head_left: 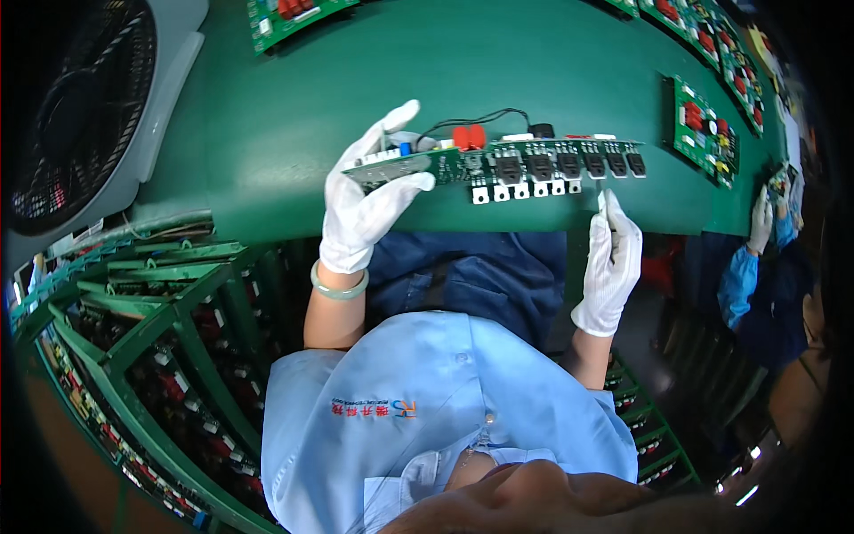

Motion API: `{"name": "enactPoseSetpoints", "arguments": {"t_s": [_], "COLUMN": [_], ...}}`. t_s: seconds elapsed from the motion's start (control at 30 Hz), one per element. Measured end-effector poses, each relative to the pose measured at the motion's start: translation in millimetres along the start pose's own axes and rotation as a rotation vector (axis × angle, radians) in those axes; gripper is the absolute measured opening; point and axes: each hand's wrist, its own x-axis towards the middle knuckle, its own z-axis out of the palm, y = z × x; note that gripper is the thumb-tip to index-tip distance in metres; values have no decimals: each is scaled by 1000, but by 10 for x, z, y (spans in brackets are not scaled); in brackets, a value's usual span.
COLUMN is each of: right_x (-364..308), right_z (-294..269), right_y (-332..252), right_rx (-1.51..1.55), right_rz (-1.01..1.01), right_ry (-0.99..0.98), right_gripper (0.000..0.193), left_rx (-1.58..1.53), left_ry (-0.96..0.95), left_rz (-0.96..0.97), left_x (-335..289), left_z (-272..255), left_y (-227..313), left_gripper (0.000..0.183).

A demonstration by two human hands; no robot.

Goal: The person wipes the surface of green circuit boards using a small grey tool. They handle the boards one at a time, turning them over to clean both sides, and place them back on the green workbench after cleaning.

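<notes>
A green circuit board [447,167] is held up on edge above the table, tilted so its row of black transistors with metal tabs faces me. Red and blue components and a looped black wire stand along its far side. My left hand [360,200], in a white glove, grips the board's left end between thumb and fingers. Just below the right end, my gloved right hand [614,254] has its fingertips pinched together, close to the transistor tabs. Whether it holds something small and pale is hard to make out. It appears apart from the board.
The board is over a green tabletop [534,71]. Other circuit boards lie at the right [703,132] and far left [289,20]. A grey fan [84,107] stands at left. Green racks [169,329] of boards flank me. Another person's gloved hand [761,221] shows at right.
</notes>
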Motion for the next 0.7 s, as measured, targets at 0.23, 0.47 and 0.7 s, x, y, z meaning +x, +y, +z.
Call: {"name": "enactPoseSetpoints", "arguments": {"t_s": [0.23, 0.47, 0.7], "right_x": [-28, 666, 668], "right_z": [193, 219, 251], "right_y": [-115, 13, 214], "right_rx": [428, 464, 888], "right_rz": [133, 539, 485], "right_ry": [132, -77, -134], "right_gripper": [39, 31, 36], "left_rx": [116, 305, -6], "left_ry": [-13, 68, 146], "left_rz": [26, -106, -351], "left_x": [6, 30, 217], "left_z": [-80, -97, -132], "left_y": [-38, -11, 76], "left_gripper": [55, 38, 28]}}
